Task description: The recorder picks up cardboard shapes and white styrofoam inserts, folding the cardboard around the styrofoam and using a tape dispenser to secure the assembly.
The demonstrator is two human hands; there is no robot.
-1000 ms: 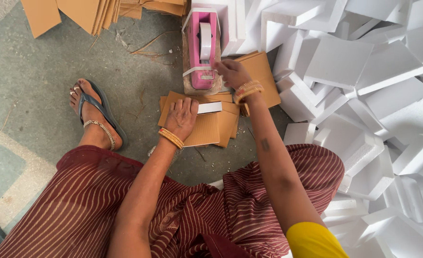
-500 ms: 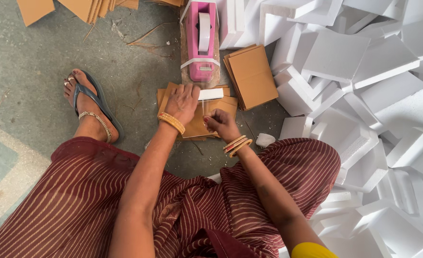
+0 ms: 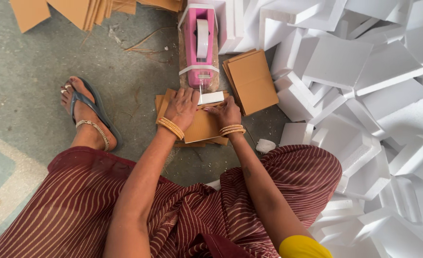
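Hands meet at frame centre on a flat brown cardboard stack [image 3: 199, 126] on the floor — left hand [image 3: 182, 109] pressed open on it, right hand [image 3: 227, 113] with fingers curled pinching its top edge, below a pink tape dispenser [image 3: 200, 43].

ahead: I've got the pink tape dispenser [image 3: 199, 45] blocking right in front
right side: white foam blocks [image 3: 364, 95] piled up, no way through
left side: bare concrete floor [image 3: 30, 86] open up to the sandalled foot [image 3: 85, 112]
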